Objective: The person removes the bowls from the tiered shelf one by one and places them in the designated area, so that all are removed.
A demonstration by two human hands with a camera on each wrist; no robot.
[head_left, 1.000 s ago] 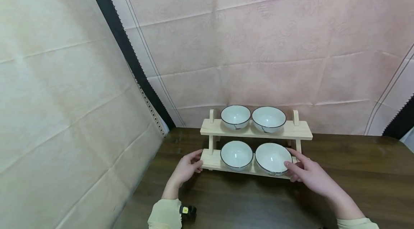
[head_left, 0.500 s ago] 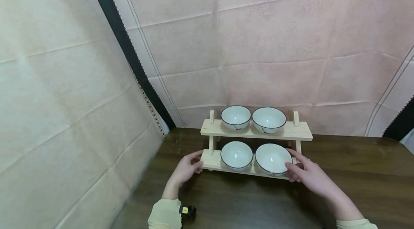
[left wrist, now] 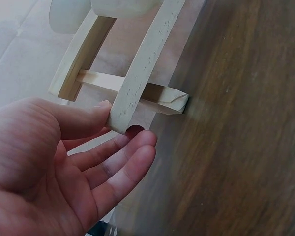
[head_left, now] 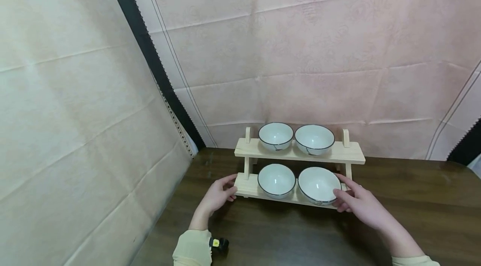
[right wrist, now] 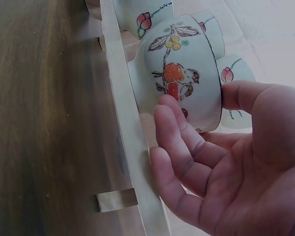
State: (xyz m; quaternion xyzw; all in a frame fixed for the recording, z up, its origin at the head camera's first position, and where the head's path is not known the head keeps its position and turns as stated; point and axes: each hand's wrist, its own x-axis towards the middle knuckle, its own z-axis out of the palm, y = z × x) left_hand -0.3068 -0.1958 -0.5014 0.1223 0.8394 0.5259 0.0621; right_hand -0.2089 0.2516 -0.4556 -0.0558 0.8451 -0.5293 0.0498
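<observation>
A two-tier pale wooden rack stands on the table with four-sided boards and short uprights. White dark-rimmed bowls sit on it, two per tier. At the rack's left end, my left hand pinches the lower board, thumb above and fingers curled below its edge. My right hand holds the lower right bowl, its thumb at the rim and fingers against the side. That bowl shows painted birds and a branch with yellow berries in the right wrist view. To its left rests the lower left bowl.
On the upper tier stand the upper left bowl and the upper right bowl. Pale patterned cloth hangs close behind the rack, with another cloth wall at the left. The dark brown wooden table extends in front.
The head view has shifted very slightly. Both hands keep their places on the rack and bowl.
</observation>
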